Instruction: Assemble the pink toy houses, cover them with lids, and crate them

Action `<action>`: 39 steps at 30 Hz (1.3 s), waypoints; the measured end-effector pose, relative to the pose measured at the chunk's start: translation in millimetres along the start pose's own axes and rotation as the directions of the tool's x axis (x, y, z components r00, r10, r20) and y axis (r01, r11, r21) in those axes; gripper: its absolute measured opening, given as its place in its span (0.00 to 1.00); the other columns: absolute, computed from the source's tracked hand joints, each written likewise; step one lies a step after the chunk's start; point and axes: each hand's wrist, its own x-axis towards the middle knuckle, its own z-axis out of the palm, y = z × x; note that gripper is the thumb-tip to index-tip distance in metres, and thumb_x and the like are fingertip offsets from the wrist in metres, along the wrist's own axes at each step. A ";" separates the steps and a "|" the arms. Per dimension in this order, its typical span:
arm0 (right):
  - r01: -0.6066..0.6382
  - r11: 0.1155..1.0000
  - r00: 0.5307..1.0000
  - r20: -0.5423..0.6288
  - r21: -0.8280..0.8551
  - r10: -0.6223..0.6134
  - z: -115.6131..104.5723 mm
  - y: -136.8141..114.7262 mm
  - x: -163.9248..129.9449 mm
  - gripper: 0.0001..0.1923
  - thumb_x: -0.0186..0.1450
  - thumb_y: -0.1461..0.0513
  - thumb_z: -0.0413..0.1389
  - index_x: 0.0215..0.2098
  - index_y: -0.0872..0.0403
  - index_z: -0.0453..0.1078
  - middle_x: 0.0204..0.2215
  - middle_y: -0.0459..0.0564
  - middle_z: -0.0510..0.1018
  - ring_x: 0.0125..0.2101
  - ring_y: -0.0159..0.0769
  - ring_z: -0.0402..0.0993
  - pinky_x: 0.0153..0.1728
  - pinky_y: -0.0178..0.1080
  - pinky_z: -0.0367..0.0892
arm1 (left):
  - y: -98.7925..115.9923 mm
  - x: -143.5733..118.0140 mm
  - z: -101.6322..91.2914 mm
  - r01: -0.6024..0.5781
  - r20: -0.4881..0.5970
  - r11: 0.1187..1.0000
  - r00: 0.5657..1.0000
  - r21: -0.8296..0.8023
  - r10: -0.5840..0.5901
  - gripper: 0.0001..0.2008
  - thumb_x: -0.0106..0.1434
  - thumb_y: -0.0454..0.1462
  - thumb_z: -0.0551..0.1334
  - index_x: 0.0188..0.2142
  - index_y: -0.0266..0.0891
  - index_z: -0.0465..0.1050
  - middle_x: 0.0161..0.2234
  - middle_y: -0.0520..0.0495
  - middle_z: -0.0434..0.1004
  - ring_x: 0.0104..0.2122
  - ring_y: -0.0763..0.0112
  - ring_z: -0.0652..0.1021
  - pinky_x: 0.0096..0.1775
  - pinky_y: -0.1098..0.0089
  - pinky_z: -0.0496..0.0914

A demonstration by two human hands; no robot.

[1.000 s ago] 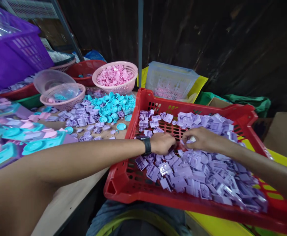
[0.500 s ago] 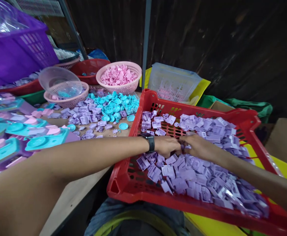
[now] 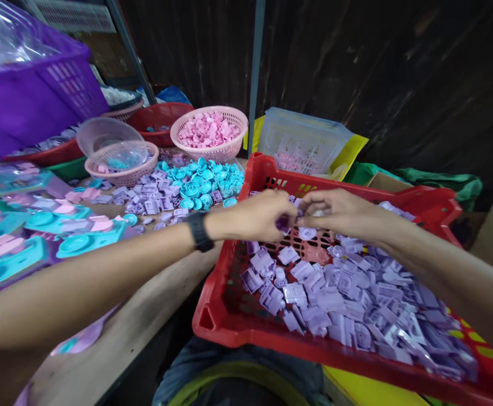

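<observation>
We found both hands raised above the far left part of the red crate (image 3: pixel 229 330), fingertips nearly meeting. Our left hand (image 3: pixel 257 215) was curled shut, pinching a small lilac piece (image 3: pixel 283 222) between thumb and fingers; only a sliver of it showed at the fingertips. Our right hand (image 3: pixel 339 213) came in from the opposite side, its fingers bent and closed toward the same spot, touching or almost touching that piece (how firmly it gripped we could not tell, since the fingers hid the contact). A black watch (image 3: pixel 198 231) sat on the left wrist.

Directly below the hands lay a patch of the crate's bare grid floor, and beyond it, toward the near and right edges, the heap of lilac parts (image 3: pixel 356 299) spread thickly across the crate. The held piece hung clear of that heap, between the two hands.

On the wooden counter (image 3: pixel 115 344) left of the crate lay loose lilac pieces and a pile of turquoise dishes (image 3: pixel 201 183) near the crate's far left corner. Behind those stood a pink basket (image 3: pixel 210 132) filled with pink parts, and at the counter's left edge lay packed toy cards (image 3: pixel 39 231).
</observation>
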 end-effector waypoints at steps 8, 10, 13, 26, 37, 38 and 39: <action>0.101 0.995 0.988 0.117 -0.003 -0.100 112.0 -127.8 86.9 0.05 0.61 0.70 0.64 0.29 0.57 0.74 0.19 0.42 0.73 0.23 0.31 0.74 0.26 0.32 0.71 | -73.9 -140.3 -59.2 0.607 0.018 0.754 0.776 0.250 -0.631 0.07 0.52 0.31 0.61 0.32 0.41 0.76 0.31 0.52 0.76 0.32 0.69 0.76 0.35 0.71 0.66; 0.121 0.993 0.979 0.167 -0.009 -0.117 133.7 -143.1 101.4 0.03 0.62 0.67 0.64 0.31 0.58 0.76 0.19 0.42 0.73 0.25 0.31 0.74 0.26 0.31 0.71 | -95.4 -167.9 -50.9 0.693 0.024 0.644 0.674 0.323 -0.738 0.03 0.53 0.33 0.62 0.29 0.42 0.73 0.27 0.53 0.74 0.29 0.68 0.76 0.32 0.72 0.66; 0.198 0.980 0.964 0.179 0.018 -0.199 141.3 -146.1 104.6 0.08 0.65 0.66 0.63 0.43 0.57 0.77 0.33 0.46 0.82 0.30 0.30 0.76 0.29 0.30 0.72 | -110.4 -194.4 -38.0 0.694 -0.066 0.589 0.668 0.413 -0.741 0.01 0.56 0.36 0.62 0.30 0.42 0.73 0.29 0.51 0.73 0.31 0.65 0.77 0.34 0.71 0.68; 0.061 0.883 0.994 0.111 -0.465 -0.010 -44.8 15.8 -55.6 0.12 0.63 0.56 0.59 0.40 0.51 0.80 0.36 0.47 0.85 0.36 0.40 0.81 0.37 0.40 0.71 | -2.2 -60.0 -6.0 0.115 -0.151 0.969 0.985 0.218 -0.082 0.12 0.69 0.34 0.54 0.43 0.38 0.77 0.44 0.43 0.75 0.45 0.61 0.77 0.49 0.61 0.72; -0.009 0.573 0.998 0.025 -0.819 0.051 -8.7 91.6 -120.3 0.14 0.62 0.68 0.58 0.44 0.55 0.79 0.45 0.59 0.80 0.48 0.50 0.78 0.47 0.47 0.74 | 78.0 27.5 83.5 -0.393 0.353 0.913 0.875 0.112 0.333 0.17 0.67 0.38 0.64 0.55 0.45 0.73 0.52 0.40 0.71 0.53 0.52 0.71 0.49 0.56 0.70; -0.016 0.523 0.999 0.012 -0.852 0.049 -2.8 89.7 -119.5 0.12 0.63 0.68 0.57 0.43 0.56 0.79 0.44 0.60 0.79 0.48 0.51 0.78 0.46 0.47 0.74 | 76.8 27.6 84.8 -0.376 0.352 0.917 0.883 0.134 0.311 0.17 0.67 0.38 0.65 0.55 0.45 0.73 0.52 0.40 0.71 0.54 0.51 0.70 0.50 0.54 0.69; -0.021 0.479 0.998 0.007 -0.877 0.055 1.8 87.0 -118.2 0.11 0.64 0.68 0.56 0.42 0.57 0.79 0.43 0.61 0.78 0.48 0.52 0.77 0.46 0.48 0.74 | 74.4 27.5 84.4 -0.357 0.356 0.921 0.890 0.157 0.284 0.16 0.67 0.38 0.64 0.54 0.44 0.73 0.53 0.39 0.71 0.54 0.50 0.70 0.51 0.53 0.69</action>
